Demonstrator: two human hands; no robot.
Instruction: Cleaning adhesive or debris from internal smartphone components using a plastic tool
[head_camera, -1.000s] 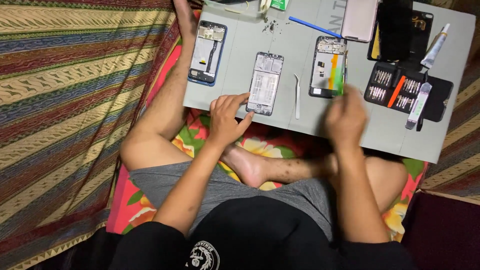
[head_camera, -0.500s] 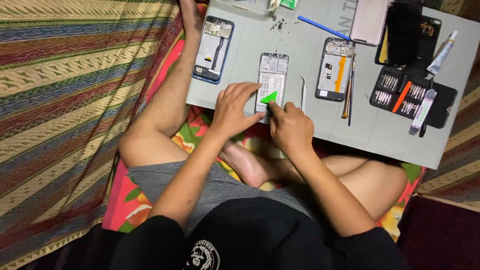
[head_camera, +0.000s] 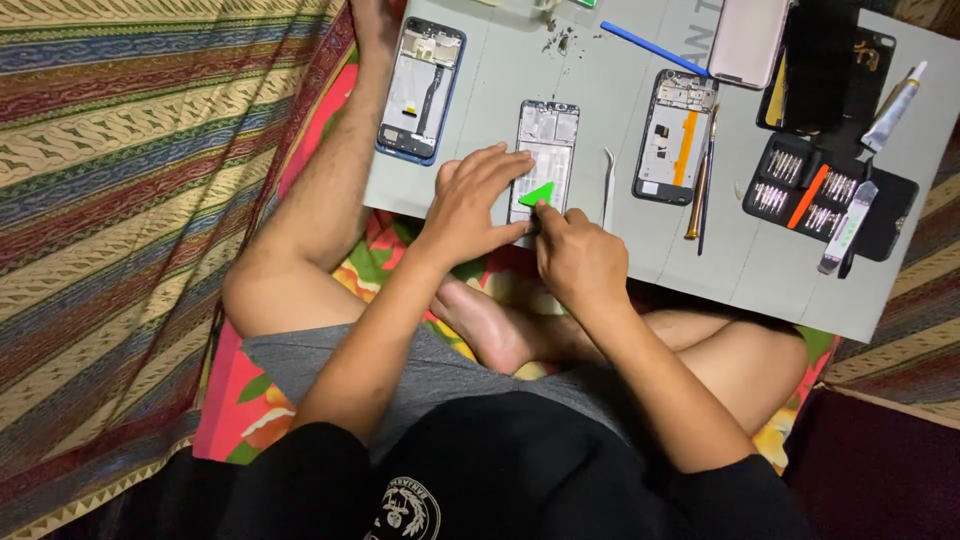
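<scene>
Just above the crossed legs, near the frame's middle, the right hand (head_camera: 580, 262) pinches a green triangular pick (head_camera: 538, 194) between thumb and forefinger, its tip laid on the lower half of the opened phone (head_camera: 545, 160). The left hand (head_camera: 470, 208) lies flat, fingers spread and closed on nothing, pressing the phone's lower left edge onto the grey mat (head_camera: 480, 110). Farther up and right lie tweezers (head_camera: 606, 180), a second phone frame (head_camera: 672, 135) and a bit set (head_camera: 800, 185).

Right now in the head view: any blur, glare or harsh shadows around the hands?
Head view: evenly lit, no glare on the grey mat; left hand, right hand, green triangular pick and the open phone are sharp; only soft shadows under the hands; top edge crops some things.
</scene>
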